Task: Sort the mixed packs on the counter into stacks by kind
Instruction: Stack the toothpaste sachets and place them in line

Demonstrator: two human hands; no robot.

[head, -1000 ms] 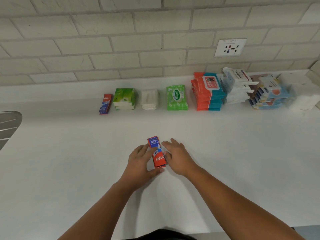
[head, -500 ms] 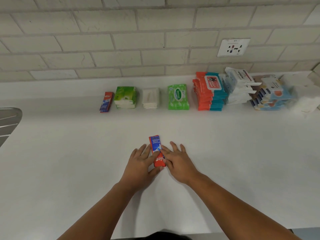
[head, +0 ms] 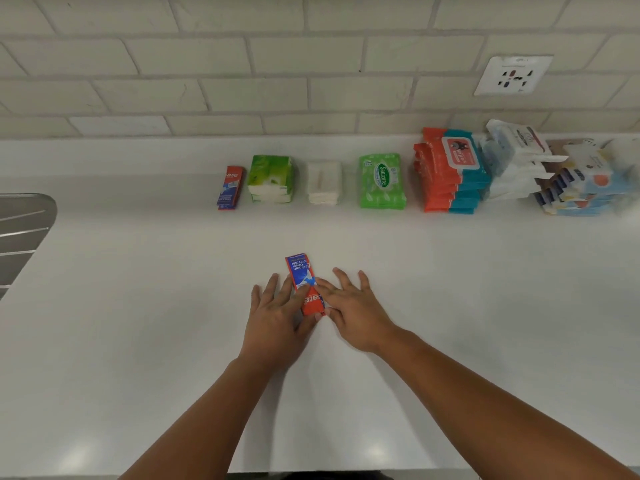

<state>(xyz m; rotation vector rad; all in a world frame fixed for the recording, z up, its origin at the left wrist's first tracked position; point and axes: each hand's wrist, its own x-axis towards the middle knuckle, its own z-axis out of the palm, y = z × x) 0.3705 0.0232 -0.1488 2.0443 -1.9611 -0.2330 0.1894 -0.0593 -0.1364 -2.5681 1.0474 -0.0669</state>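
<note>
Two flat hands flank the red sachet (head: 306, 285) on the table (head: 138, 306), left hand (head: 277, 317) and right hand (head: 353, 313) touching it, fingers straight; better to pinch its edges, then stack it on its twin (head: 230, 188) by the wall (head: 311, 64)

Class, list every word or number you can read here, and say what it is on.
"aximum Cavity otection", "ate": near sachet
"ate": far sachet
"Sanicare", "15": green pack
"Wipes", faint: orange-teal stack
White packs, blue packs, wall socket: too blurred.
</note>
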